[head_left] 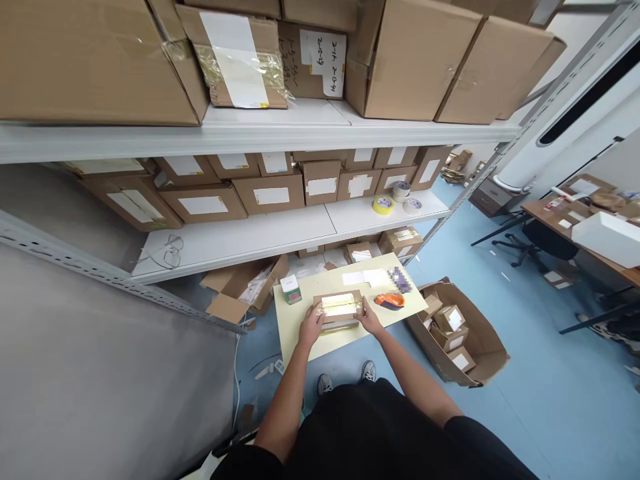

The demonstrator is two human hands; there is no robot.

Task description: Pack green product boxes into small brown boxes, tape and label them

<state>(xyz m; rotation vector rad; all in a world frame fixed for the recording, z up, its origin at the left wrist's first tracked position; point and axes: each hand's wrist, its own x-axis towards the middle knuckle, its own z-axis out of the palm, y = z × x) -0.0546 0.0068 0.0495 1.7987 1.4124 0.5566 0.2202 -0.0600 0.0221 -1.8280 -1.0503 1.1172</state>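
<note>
A small cardboard box (327, 317) with a white label under clear tape lies on the pale yellow tabletop (295, 333). My left hand (311, 325) grips its left end, fingers bent over the edge. At the opposite end my right hand (369, 318) holds it, thumb and fingers around the corner. Just right of that hand rests an orange and dark object (390, 301), possibly a tape dispenser. White label paper (365, 277) lies behind the box. To the left stands a small green and white carton (291, 291).
A shelf (240, 233) with several labelled boxes rises beyond the table, with yellow tape (383, 205) and pale rolls on it. An open carton (235, 293) stands at left. At right, a large carton (480, 333) holds small boxes. A blurred item (400, 280) lies on the tabletop.
</note>
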